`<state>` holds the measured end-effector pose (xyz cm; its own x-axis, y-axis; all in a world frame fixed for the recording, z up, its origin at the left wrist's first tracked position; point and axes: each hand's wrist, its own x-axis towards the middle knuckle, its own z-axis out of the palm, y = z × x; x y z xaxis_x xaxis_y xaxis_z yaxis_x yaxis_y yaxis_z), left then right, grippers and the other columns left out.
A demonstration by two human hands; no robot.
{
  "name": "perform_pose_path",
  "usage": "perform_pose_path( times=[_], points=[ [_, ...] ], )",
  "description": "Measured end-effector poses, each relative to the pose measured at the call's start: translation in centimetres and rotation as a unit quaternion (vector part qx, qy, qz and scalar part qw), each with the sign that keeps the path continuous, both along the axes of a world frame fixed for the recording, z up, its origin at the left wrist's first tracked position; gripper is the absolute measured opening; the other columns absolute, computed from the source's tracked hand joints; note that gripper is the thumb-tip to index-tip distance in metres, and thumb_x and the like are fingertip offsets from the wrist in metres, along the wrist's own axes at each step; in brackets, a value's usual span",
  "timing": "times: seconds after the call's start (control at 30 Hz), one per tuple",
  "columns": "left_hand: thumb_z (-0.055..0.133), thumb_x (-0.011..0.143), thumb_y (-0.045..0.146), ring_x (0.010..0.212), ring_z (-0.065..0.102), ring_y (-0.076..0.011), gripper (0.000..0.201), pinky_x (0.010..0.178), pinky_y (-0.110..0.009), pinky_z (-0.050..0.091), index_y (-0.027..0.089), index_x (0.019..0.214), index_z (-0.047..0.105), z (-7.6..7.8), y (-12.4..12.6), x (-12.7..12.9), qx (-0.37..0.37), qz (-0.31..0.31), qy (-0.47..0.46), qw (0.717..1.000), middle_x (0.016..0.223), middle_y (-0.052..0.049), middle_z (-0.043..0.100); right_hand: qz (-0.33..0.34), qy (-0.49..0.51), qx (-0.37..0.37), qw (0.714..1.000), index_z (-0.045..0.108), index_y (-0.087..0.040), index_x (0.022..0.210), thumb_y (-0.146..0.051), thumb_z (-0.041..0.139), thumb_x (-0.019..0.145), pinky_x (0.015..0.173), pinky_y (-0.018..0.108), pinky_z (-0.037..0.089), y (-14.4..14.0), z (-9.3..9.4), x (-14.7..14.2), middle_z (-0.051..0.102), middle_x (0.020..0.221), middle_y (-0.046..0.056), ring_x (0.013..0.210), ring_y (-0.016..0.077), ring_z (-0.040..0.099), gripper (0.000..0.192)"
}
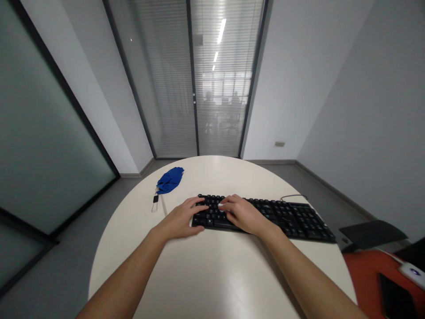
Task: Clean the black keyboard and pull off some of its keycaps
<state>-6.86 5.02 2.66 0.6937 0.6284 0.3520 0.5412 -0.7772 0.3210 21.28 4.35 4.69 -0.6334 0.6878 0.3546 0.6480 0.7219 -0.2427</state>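
Note:
A black keyboard (292, 219) lies across the round pale table, its cable at the far right. My left hand (182, 218) is at the keyboard's left end, fingers stretched over the keys and thumb along the front edge. It is open and steadies or touches that end. My right hand (244, 213) is over the left-middle keys, its fingers closed on a small white piece (221, 205) pressed near the keys. Most of this piece is hidden, so its kind does not show.
On the table (212, 274), a crumpled blue cloth item (171, 180) lies at the back left, with a black clip (156, 199) beside it. An orange-red seat (365, 274) at the right holds a dark phone (395, 294) and a white power strip (412, 273). Glass doors stand behind.

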Motion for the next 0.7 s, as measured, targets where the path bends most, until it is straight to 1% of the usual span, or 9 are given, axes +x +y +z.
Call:
perform_pose_path(
  times=[0.17, 0.4, 0.57, 0.63, 0.7],
  points=[
    [0.077, 0.076, 0.028, 0.139, 0.041, -0.0305, 0.068, 0.114, -0.050, 0.038, 0.029, 0.140, 0.052, -0.11, 0.11, 0.05, 0.005, -0.003, -0.004, 1.000, 0.150, -0.009, 0.044, -0.002, 0.000, -0.009, 1.000, 0.073, -0.019, 0.107, -0.008, 0.055, 0.085, 0.096, 0.036, 0.048, -0.27, 0.36, -0.21, 0.067, 0.109, 0.009, 0.103, 0.0219, 0.060, 0.031],
    [0.075, 0.078, 0.029, 0.138, 0.041, -0.0294, 0.067, 0.115, -0.049, 0.038, 0.027, 0.140, 0.052, -0.14, 0.10, 0.00, 0.009, -0.003, 0.000, 1.000, 0.150, -0.010, 0.044, -0.003, 0.015, -0.037, 0.999, 0.072, -0.018, 0.099, -0.009, 0.055, 0.081, 0.093, 0.033, 0.049, -0.31, 0.61, -0.27, 0.069, 0.100, 0.007, 0.100, 0.0214, 0.062, 0.026],
    [0.075, 0.078, 0.030, 0.139, 0.040, -0.0294, 0.065, 0.115, -0.049, 0.038, 0.027, 0.139, 0.053, -0.03, 0.03, 0.04, 0.005, -0.001, 0.002, 1.000, 0.150, -0.010, 0.044, -0.009, 0.003, -0.049, 0.999, 0.071, -0.019, 0.092, -0.007, 0.055, 0.078, 0.090, 0.032, 0.050, -0.47, 1.06, -0.04, 0.070, 0.096, 0.005, 0.096, 0.0203, 0.063, 0.023],
    [0.075, 0.077, 0.030, 0.139, 0.041, -0.0298, 0.066, 0.115, -0.049, 0.038, 0.027, 0.139, 0.053, 0.06, 0.01, 0.08, 0.001, 0.000, 0.000, 1.000, 0.151, -0.010, 0.044, -0.025, 0.004, -0.035, 0.999, 0.070, -0.019, 0.094, -0.008, 0.054, 0.081, 0.091, 0.033, 0.051, -0.44, 0.98, 0.01, 0.070, 0.098, 0.006, 0.098, 0.0210, 0.063, 0.023],
    [0.076, 0.077, 0.029, 0.139, 0.041, -0.0301, 0.066, 0.114, -0.050, 0.038, 0.028, 0.139, 0.053, 0.14, 0.00, 0.11, -0.001, 0.000, -0.001, 1.000, 0.150, -0.010, 0.044, -0.043, 0.019, -0.005, 0.999, 0.070, -0.019, 0.104, -0.010, 0.052, 0.087, 0.095, 0.037, 0.050, -0.26, 0.61, 0.06, 0.070, 0.108, 0.008, 0.104, 0.0224, 0.061, 0.026]
  ],
)
